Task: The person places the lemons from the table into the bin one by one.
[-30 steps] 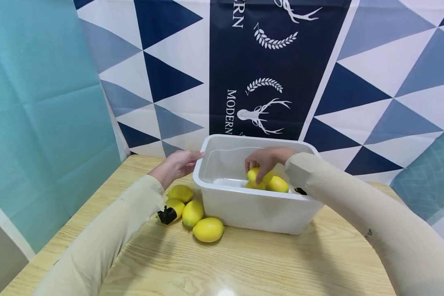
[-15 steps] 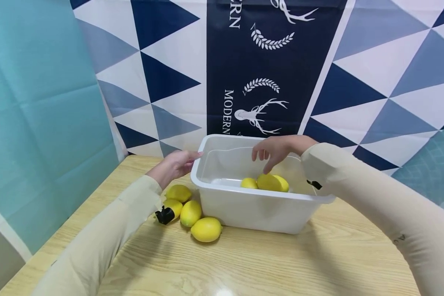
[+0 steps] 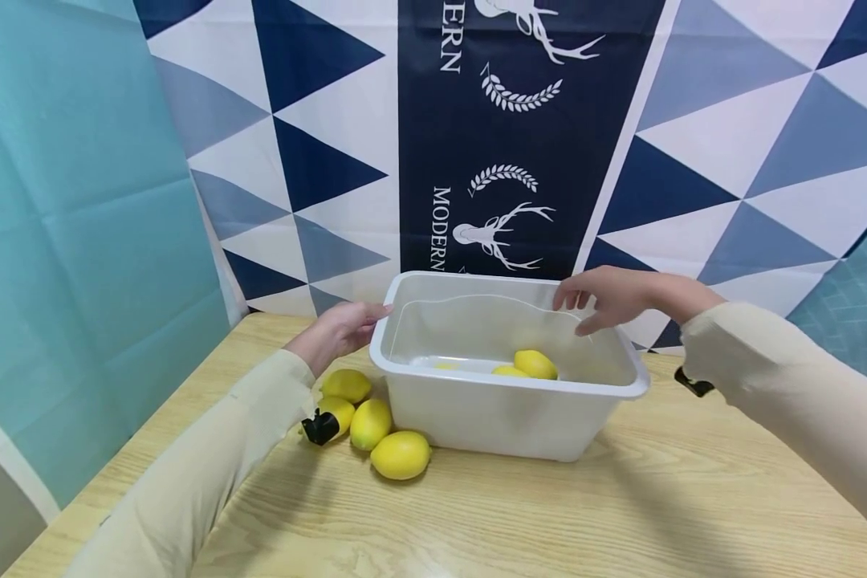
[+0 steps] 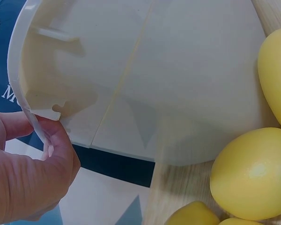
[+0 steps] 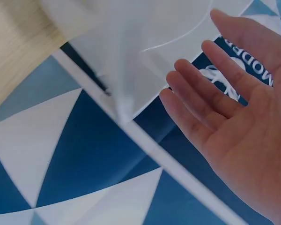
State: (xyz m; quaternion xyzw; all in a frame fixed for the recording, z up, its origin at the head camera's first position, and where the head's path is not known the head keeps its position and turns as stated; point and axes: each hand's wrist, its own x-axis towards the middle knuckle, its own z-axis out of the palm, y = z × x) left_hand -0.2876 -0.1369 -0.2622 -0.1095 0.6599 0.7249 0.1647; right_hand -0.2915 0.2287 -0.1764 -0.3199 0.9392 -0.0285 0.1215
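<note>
Since the white bin (image 3: 484,417) looks thin-walled and likely to slide, my left hand (image 3: 343,327) pinches its rim (image 4: 12,61) at the left end, thumb and finger across the lip, which I take to be a steadying hold. My right hand (image 3: 610,293) has nothing in it: the fingers (image 5: 208,91) are slightly spread and loosely bent, by the bin's right back corner, and I can't tell whether their tips brush the edge. Low inside the bin, one lemon (image 3: 536,364) shows clearly, with a second lemon (image 3: 509,371) mostly hidden behind the front wall (a sliver of yellow to their left may be a third, but I can't be sure). Four more lemons (image 3: 400,455) lie clustered on the wooden table (image 3: 491,522), just beside the bin's left end and below my left sleeve (image 3: 224,433); crowding together against that end probably keeps them from rolling
</note>
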